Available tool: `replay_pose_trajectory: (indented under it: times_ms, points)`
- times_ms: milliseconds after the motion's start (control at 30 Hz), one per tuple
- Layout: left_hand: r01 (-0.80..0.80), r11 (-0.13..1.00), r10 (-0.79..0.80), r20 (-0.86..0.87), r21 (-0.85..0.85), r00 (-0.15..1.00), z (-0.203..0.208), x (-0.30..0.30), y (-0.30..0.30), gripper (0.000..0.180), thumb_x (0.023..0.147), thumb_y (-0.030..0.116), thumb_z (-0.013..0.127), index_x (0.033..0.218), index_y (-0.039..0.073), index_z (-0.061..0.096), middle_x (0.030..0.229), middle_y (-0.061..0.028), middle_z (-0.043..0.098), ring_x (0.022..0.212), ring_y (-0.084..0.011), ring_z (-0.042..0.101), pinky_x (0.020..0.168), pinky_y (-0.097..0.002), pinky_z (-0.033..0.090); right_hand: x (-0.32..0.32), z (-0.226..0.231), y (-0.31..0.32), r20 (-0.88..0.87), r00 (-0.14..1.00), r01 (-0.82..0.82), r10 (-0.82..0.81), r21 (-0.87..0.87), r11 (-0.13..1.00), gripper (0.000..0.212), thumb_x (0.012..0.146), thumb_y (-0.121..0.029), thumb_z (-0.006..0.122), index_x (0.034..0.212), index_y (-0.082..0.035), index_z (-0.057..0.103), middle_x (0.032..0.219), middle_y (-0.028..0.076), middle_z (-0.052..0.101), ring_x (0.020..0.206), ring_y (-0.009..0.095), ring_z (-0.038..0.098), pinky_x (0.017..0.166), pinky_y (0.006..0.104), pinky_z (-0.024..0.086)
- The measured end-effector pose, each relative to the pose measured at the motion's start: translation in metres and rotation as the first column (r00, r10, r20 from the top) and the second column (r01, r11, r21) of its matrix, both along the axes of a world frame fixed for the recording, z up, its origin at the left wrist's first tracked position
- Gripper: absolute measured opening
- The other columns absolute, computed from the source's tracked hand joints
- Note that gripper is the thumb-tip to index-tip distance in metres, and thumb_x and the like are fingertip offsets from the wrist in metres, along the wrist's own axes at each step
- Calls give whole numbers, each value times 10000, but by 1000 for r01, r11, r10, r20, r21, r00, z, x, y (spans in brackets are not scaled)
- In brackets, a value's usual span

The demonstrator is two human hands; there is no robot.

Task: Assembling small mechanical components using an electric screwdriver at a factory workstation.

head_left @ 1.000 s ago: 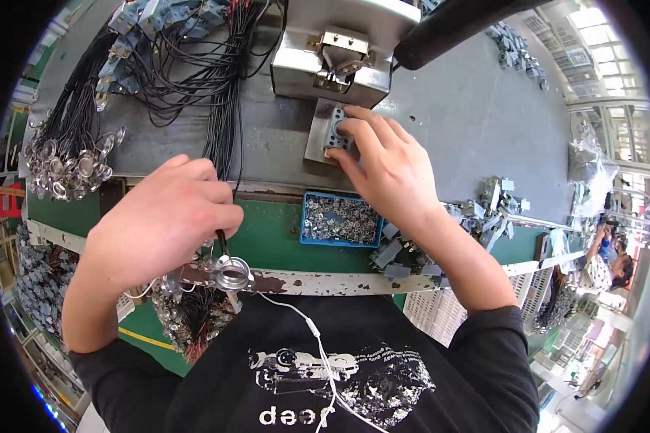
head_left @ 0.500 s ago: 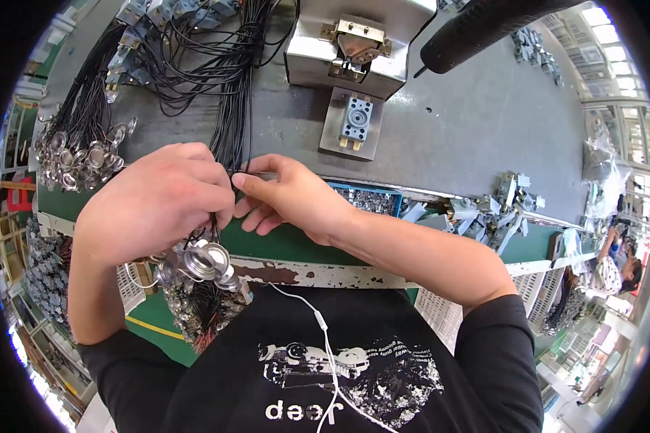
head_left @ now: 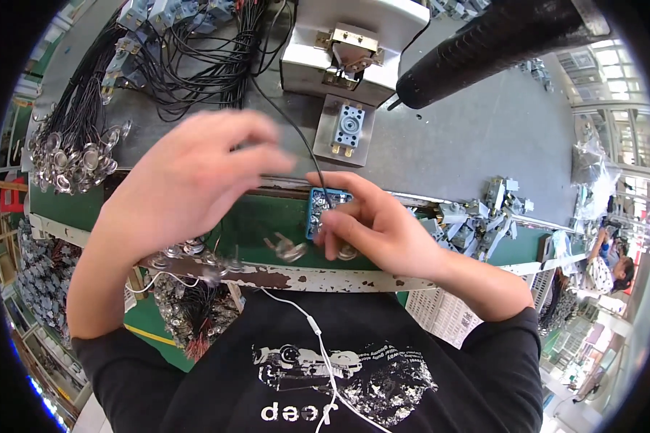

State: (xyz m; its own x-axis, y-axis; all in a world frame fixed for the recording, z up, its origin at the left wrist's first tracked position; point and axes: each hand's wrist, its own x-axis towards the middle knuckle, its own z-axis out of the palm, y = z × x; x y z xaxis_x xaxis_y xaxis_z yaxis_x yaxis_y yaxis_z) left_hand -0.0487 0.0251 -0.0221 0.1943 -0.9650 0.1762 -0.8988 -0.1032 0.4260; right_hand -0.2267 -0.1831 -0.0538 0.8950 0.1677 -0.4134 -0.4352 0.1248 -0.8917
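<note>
Watching remotely, I note the right hand pinching a thin black cable, apparently plastic-sheathed, that runs ahead of it; the left hand, blurred, is spread, seemingly empty. I judge the cable light, limp: pinch near its lower end. Blue-grey rectangular plastic block ahead of the right hand: likely stiff; hold by long sides.

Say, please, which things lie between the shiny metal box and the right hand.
In the head view, a metal plate bearing a grey block lies between the box and the right hand.
</note>
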Motion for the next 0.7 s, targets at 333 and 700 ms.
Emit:
replay_pose_trajectory:
  times_ms: [333,700]
  points:
    - [116,992,-108,-155,48,982,-23,15,-39,171,865,82,690,1034,58,699,832,-116,707,834,-346,682,740,-449,541,23,3,-52,513,788,179,340,-720,671,167,881,-92,789,1037,-34,777,807,127,714,706,253,681,647,349,532]
    - [-90,983,19,-394,-161,919,-15,-19,-63,207,863,15,731,1070,23,728,900,-115,717,801,-269,687,723,-344,529,8,-19,-35,732,625,638,-271,-280,717,433,986,83,634,1394,44,495,1295,189,659,1102,222,696,970,355,571]
